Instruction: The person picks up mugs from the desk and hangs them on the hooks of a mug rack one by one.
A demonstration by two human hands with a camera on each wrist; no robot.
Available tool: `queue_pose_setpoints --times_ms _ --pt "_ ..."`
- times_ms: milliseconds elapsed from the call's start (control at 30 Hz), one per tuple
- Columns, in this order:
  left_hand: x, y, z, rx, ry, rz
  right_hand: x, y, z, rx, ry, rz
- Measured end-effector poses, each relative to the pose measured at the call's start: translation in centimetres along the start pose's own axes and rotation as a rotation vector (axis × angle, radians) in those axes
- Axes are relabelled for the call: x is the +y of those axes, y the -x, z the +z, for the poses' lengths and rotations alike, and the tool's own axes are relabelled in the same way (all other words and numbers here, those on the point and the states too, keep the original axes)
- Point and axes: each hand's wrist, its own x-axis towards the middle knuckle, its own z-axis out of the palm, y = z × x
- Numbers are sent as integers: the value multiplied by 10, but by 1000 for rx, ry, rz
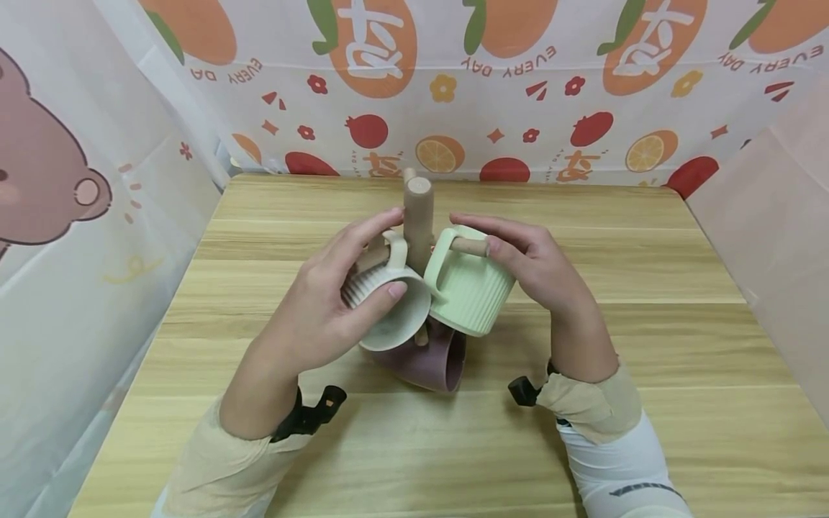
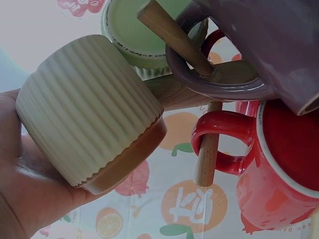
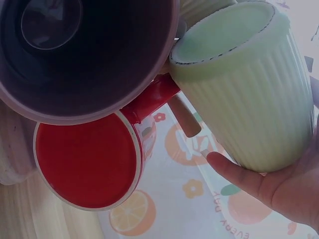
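Note:
A wooden mug tree [image 1: 419, 219] stands mid-table with mugs on its pegs. My left hand [image 1: 311, 302] grips a white ribbed mug [image 1: 408, 316], thumb inside the rim and fingers round the outside; a peg runs through its handle. In the left wrist view this mug shows a brown base [image 2: 134, 162]. My right hand [image 1: 540, 266] holds a light green ribbed mug [image 1: 476, 288] from its outer side, and another peg passes through that handle. Below them a purple mug [image 1: 414, 363] hangs tilted, its mouth facing right. A red mug [image 2: 279, 179] hangs behind, mostly hidden from the head view.
The tree stands on a wood-grain table [image 1: 648, 432]. A fruit-print curtain [image 1: 518, 122] rises behind the table's back edge, with pale curtains on both sides. Each wrist wears a strap with a small black camera mount [image 1: 524, 391].

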Motion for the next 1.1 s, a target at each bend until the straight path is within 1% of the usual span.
queue_pose_setpoints --times_ms 300,633,733,867,967,1100 --pt "1 1 -2 3 -10 -13 -1 -1 2 -4 24 -1" --pt "2 1 -5 4 -10 -3 -1 -2 2 6 37 11" --pt "2 1 -6 15 -5 8 0 -2 1 15 44 11" --pt "2 -1 -10 19 -24 27 1 -1 -1 38 51 1" --pt "1 -1 -13 26 -46 27 1 1 -5 58 55 -4" --pt "1 0 -17 44 -51 19 0 4 -8 76 51 4"
